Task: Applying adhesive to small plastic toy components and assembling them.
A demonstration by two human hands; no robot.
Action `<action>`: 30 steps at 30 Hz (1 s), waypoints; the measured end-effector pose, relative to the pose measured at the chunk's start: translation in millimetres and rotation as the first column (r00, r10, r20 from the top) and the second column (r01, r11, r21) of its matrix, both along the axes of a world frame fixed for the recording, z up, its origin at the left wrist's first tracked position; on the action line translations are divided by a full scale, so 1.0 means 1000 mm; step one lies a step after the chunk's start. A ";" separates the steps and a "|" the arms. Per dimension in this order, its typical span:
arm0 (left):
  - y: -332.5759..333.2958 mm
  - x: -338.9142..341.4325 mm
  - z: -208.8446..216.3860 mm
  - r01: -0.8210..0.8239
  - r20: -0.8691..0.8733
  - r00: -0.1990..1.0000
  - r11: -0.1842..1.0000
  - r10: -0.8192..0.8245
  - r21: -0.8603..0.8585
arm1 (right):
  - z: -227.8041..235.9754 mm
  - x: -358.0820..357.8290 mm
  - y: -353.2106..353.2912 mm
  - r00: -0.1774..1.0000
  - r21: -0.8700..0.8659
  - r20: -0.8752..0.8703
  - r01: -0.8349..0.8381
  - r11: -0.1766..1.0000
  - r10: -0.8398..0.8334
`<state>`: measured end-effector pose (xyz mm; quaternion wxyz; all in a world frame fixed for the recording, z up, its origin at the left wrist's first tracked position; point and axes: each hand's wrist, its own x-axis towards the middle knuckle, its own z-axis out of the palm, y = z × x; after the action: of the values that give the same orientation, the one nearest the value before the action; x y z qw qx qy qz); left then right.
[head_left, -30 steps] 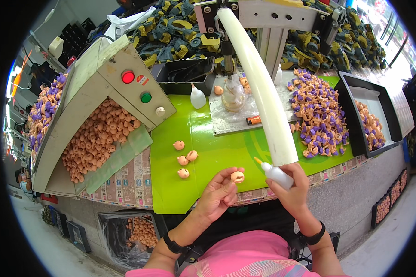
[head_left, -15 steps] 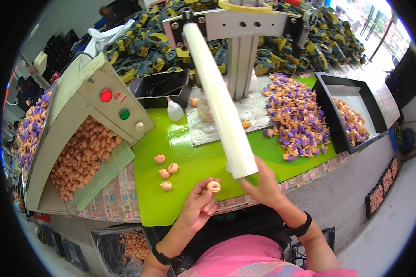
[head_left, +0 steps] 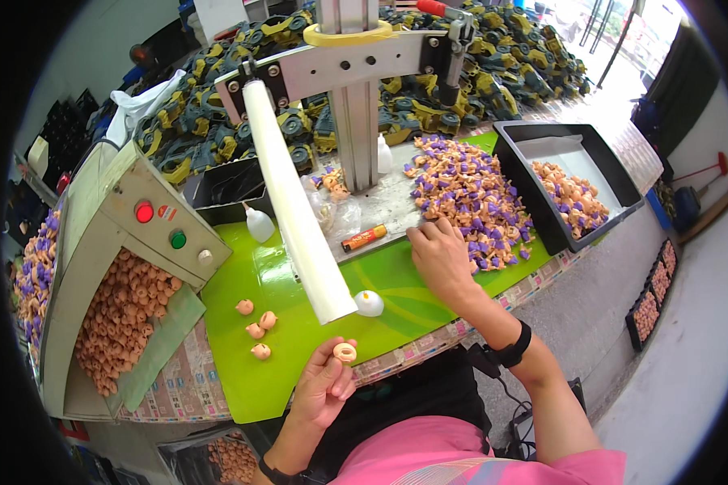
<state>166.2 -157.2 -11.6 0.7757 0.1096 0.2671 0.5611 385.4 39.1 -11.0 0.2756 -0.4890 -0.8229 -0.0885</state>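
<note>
My left hand (head_left: 323, 386) is closed, pinching a small peach-coloured hollow plastic piece (head_left: 344, 353) between thumb and fingers, its round opening facing up. My right hand (head_left: 443, 257) reaches to the near left edge of a pile of peach and purple plastic pieces (head_left: 481, 198). Its fingers are partly apart, with the tips down at the pile; nothing shows in them. A white squeeze bottle (head_left: 370, 304) with a yellowish tip stands on the green mat (head_left: 396, 335) beside the lower end of a long white tube (head_left: 299, 218). Several similar round peach pieces (head_left: 256, 331) lie to the left.
The tube hangs from a metal stand (head_left: 353, 121). A machine housing (head_left: 158, 214) at left holds many round peach pieces (head_left: 117, 323). A black tray (head_left: 574, 234) of pieces is at right. An orange-black cylinder (head_left: 364, 238) and another squeeze bottle (head_left: 259, 224) lie farther back.
My right hand has moved from beside the tube's end to the pile at the right. The white bottle now shows standing on the mat. My left hand keeps its piece. The view has shifted.
</note>
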 end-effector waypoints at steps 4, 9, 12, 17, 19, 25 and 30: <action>-0.003 0.002 0.002 -0.006 -0.015 1.000 1.000 0.006 -0.007 | 0.028 -0.001 -0.038 0.877 -0.114 -0.453 -0.235 0.965 0.160; 0.001 0.014 -0.001 0.018 -0.037 0.999 1.000 -0.018 -0.016 | 0.040 -0.001 -0.112 0.587 -0.480 -0.808 -0.596 0.644 -0.058; 0.004 0.019 0.002 0.076 -0.064 0.995 0.997 -0.075 0.013 | 0.036 0.000 -0.129 0.527 -0.500 -0.842 -0.682 0.534 -0.116; 0.000 0.023 0.001 0.060 -0.101 0.993 0.998 -0.058 0.013 | 0.031 -0.013 -0.136 0.469 -0.512 -0.854 -0.680 0.525 -0.226; -0.001 0.024 0.000 0.055 -0.118 0.992 0.998 -0.053 0.021 | 0.030 -0.013 -0.138 0.489 -0.504 -0.854 -0.686 0.525 -0.181; -0.003 0.025 -0.005 0.040 -0.118 0.992 0.998 -0.035 0.043 | 0.023 -0.013 -0.142 0.466 -0.468 -0.872 -0.704 0.535 -0.150; -0.003 0.031 -0.002 0.038 -0.175 0.984 0.999 -0.032 0.034 | 0.021 -0.012 -0.143 0.427 -0.439 -0.890 -0.699 0.565 -0.163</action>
<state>196.9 -159.9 -13.8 0.7569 0.1774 0.3215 0.5406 373.4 -104.0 10.1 0.4209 -0.3670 -0.5881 0.5851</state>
